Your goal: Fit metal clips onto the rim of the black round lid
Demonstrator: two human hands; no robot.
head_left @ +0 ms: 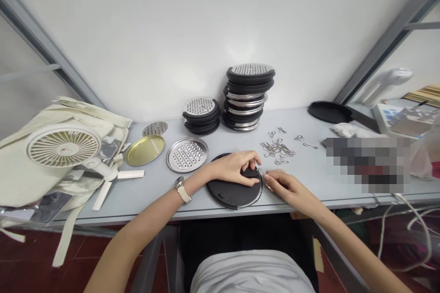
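Observation:
A round black disc [228, 194] with a metal rim along its right side lies on the table in front of me. My left hand [235, 168] is over it, with fingers and thumb closed about the black piece at its upper right edge. At that edge, my right hand [283, 186] pinches a thin metal wire clip [260, 173], whose loop touches or nearly touches the disc. My right fingertips hide part of the clip. Beyond my hands lies a loose pile of similar wire clips [277, 148].
Behind are a short stack [201, 116] and a taller stack [245, 100] of black-edged grater discs. A grater plate [187, 154] and gold lid [145, 150] lie left, near a white fan [64, 149] and pale bag [20, 169]. A black pan [330, 112] stands right.

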